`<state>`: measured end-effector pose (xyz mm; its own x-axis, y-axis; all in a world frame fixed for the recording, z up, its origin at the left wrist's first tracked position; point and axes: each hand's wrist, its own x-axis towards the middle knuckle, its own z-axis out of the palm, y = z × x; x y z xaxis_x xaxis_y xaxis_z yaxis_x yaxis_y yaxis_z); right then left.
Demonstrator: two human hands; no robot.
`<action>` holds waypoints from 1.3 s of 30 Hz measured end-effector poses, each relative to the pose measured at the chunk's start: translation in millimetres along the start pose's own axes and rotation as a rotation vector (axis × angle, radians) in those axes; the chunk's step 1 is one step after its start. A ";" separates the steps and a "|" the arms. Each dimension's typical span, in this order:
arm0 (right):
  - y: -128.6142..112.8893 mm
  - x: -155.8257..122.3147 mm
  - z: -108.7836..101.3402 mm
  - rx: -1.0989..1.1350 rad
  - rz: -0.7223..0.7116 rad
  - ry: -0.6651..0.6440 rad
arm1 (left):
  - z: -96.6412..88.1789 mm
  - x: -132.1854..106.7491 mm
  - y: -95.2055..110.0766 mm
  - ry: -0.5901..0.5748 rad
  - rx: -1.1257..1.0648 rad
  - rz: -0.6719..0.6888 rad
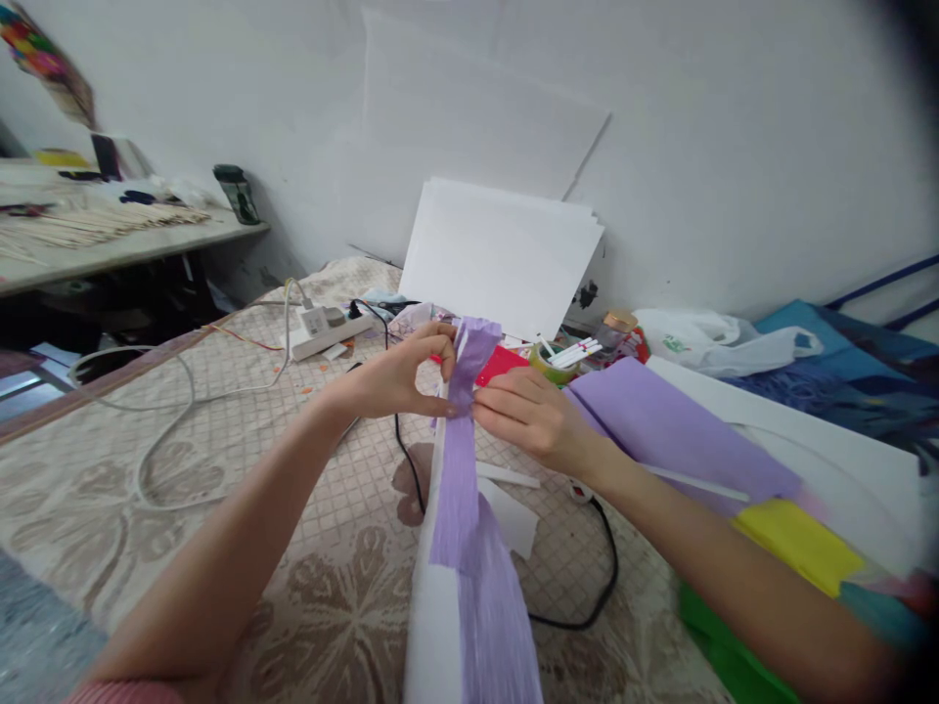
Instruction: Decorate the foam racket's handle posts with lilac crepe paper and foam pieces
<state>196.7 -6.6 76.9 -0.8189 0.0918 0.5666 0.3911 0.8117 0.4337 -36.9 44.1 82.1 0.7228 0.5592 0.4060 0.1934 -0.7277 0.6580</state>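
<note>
A long strip of purple crepe paper [456, 489] runs along the edge of a white board [429, 606] that points away from me. Its far end is crumpled and stands up between my hands. My left hand [403, 376] grips the strip from the left, thumb below and fingers curled near the top. From the right, the fingers of my right hand [539, 416] are pressed together on the strip at the same height. Closer to me, the lower part of the paper hangs loose in fine fringes beside the board.
Purple paper sheets [675, 420] and a yellow piece [796, 543] lie at right. A power strip [330, 332] with a white cable is at left. White sheets [506, 249] lean on the wall. A green tape roll [554, 367] holds white sticks; a black cord [612, 557] crosses the cloth.
</note>
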 end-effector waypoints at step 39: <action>-34.6 -17.2 7.9 0.361 0.544 0.197 | -9.1 -3.2 -2.6 -0.142 0.037 0.050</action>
<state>193.9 -31.7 46.6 -0.4406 0.4621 0.7697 0.5330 0.8245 -0.1900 -45.8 47.8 84.9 0.8183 0.4622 0.3417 0.1775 -0.7687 0.6145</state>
